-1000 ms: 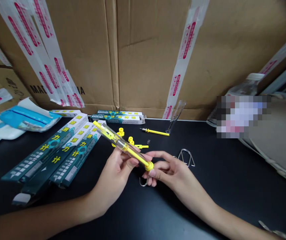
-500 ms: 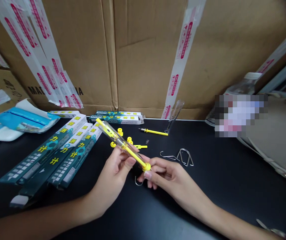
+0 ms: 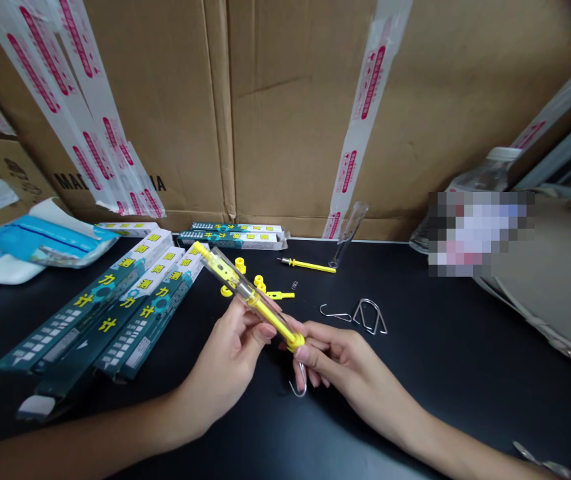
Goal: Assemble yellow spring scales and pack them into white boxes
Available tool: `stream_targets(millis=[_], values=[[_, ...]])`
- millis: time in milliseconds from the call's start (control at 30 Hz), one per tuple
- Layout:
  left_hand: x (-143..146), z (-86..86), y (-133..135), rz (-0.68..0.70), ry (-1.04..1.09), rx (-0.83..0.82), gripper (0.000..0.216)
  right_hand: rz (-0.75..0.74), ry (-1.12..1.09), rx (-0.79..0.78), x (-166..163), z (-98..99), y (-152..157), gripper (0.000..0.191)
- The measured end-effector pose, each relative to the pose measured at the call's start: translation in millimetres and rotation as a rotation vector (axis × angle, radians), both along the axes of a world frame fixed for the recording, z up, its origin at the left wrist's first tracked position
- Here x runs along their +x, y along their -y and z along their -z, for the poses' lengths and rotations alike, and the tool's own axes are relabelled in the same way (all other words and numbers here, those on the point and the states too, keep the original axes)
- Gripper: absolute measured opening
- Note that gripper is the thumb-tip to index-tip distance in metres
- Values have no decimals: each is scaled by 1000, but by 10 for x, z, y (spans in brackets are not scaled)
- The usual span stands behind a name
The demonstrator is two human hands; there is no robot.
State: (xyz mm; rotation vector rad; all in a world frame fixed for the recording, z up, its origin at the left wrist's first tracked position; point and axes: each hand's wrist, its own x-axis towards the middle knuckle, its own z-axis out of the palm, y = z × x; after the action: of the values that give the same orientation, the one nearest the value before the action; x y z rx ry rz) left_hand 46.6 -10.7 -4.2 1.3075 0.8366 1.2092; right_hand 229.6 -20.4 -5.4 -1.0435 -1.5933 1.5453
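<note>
A clear-tubed spring scale [image 3: 245, 291] with a yellow inner rod slants across the middle, its upper end toward the left. My left hand [image 3: 239, 347] is closed around the tube near its middle. At the lower end, my right hand [image 3: 332, 353] pinches the yellow end cap [image 3: 296, 343]. A metal hook [image 3: 300, 389] hangs below this cap, beside my right fingers. Behind the tube lie several yellow caps [image 3: 240, 265] and a flat yellow piece [image 3: 282, 295], partly covered by the scale. The fingertips under the tube are partly hidden.
Dark green boxes [image 3: 85, 313] lie at left, more boxes [image 3: 235, 237] behind. A yellow rod [image 3: 310, 266], clear tube [image 3: 350, 233], small spring [image 3: 294, 285] and metal hooks [image 3: 370, 316] lie on the black table. A bottle [image 3: 485, 175] and grey bag [image 3: 550, 280] stand right.
The hook at the scale's lower end has swung to the right and now hangs lower. Both hands and the scale have shifted slightly downward.
</note>
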Motion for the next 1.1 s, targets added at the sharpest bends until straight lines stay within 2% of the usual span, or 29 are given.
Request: stream_targets(millis=[367, 700, 867, 1000, 1100], values=[[12, -4, 20, 42, 39, 2, 30, -78, 13, 4, 46, 64, 9, 43], [14, -8, 33, 92, -42, -47, 38, -125, 88, 100, 0, 62, 25, 42], [42, -38, 39, 179, 49, -120, 36, -40, 134, 96, -38, 65, -12, 39], [35, -40, 45, 102, 14, -79, 34, 38, 49, 6, -42, 99, -27, 38], [19, -34, 54, 78, -4, -72, 35, 60, 22, -3, -44, 134, -23, 37]])
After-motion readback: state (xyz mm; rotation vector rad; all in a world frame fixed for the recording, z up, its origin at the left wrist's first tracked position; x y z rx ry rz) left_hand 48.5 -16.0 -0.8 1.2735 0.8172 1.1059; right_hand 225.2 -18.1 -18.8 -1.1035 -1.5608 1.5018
